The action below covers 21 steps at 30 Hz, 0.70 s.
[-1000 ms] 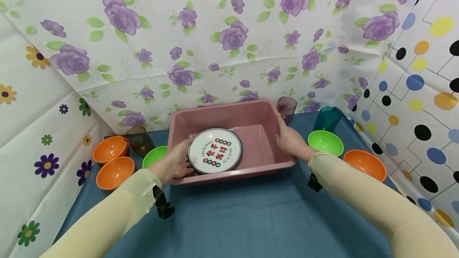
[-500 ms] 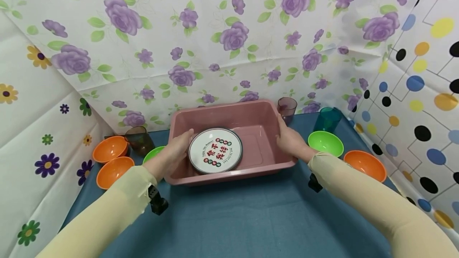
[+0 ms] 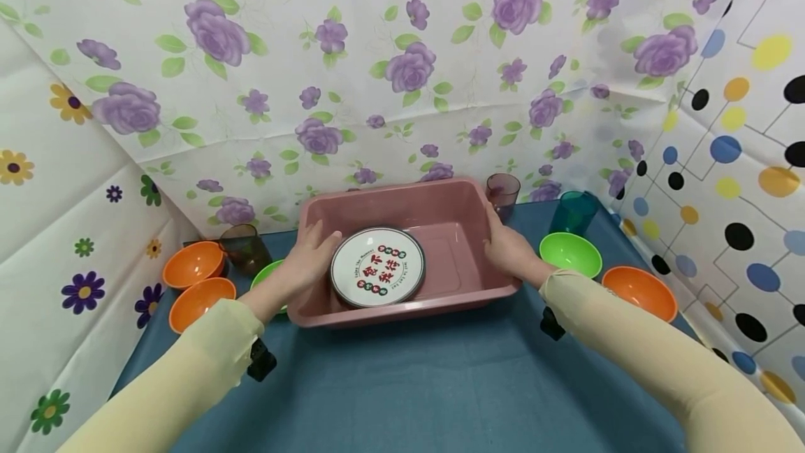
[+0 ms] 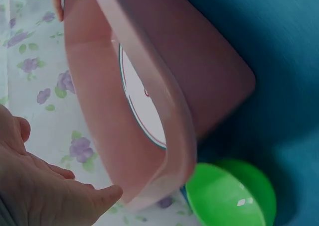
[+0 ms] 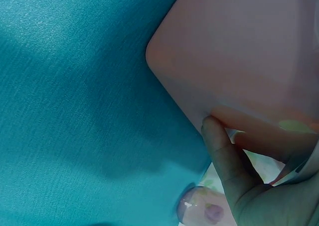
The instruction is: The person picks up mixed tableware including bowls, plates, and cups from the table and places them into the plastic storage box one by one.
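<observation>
A pink plastic basin [image 3: 402, 210] sits on the blue cloth against the back wall. Inside its left half lies a round white plate [image 3: 377, 268] with red lettering; whether more plates lie beneath it, I cannot tell. My right hand [image 3: 511, 247] grips the basin's right wall, as the right wrist view shows, with thumb outside and fingers inside. Spread fingers of my left hand [image 3: 305, 257] hover at the left rim. In the left wrist view this hand [image 4: 45, 186] looks apart from the basin [image 4: 94, 101]. A green bowl [image 3: 267, 271] stands close by, partly hidden behind it.
At the left are two orange bowls [image 3: 201, 303] and a brown see-through cup [image 3: 245, 250]. To the right stand a purple cup [image 3: 503, 191], a teal cup [image 3: 574, 213], a green bowl [image 3: 571, 254] and an orange bowl [image 3: 640, 292]. Patterned cloth walls enclose the table.
My left hand has drawn back from the plate's left edge and risen toward the basin's left rim, its fingers spreading. Plate, basin and right hand stay in place.
</observation>
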Motion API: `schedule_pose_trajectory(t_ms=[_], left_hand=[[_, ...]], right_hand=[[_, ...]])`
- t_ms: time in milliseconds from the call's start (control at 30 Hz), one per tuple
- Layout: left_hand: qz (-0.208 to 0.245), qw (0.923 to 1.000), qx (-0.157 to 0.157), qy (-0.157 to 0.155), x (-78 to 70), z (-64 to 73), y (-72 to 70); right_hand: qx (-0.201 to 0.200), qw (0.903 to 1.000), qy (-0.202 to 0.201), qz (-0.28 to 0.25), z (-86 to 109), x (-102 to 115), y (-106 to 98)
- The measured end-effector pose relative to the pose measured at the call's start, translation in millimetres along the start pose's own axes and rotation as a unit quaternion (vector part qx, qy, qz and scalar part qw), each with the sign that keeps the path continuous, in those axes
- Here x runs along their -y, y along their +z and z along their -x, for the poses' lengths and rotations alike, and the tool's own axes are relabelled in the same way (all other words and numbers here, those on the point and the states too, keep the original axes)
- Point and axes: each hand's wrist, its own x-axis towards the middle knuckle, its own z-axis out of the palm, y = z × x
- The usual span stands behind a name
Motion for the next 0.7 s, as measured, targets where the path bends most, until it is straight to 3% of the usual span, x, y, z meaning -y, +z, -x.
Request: schedule_pose_trajectory(t_ms=[133, 267, 467, 700], left_hand=[[-0.081, 0.9954, -0.027, 0.045, 5.4, 3.9, 0.3], [-0.130, 0.9878, -0.053, 0.067, 11.5, 9.4, 1.1], [-0.169, 0.9816, -0.072, 0.053, 21.9, 18.2, -3.3], [-0.173, 0.9797, -0.088, 0.050, 38.1, 30.5, -23.6]], right_hand=[[0.001, 1.0000, -0.003, -0.001, 0.0, -1, 1], [-0.001, 1.0000, -0.005, -0.003, 0.2, 0, 2], [-0.007, 1.0000, -0.001, -0.006, 0.0, 1, 3], [-0.004, 0.9999, 0.008, -0.010, -1.2, -1, 4]])
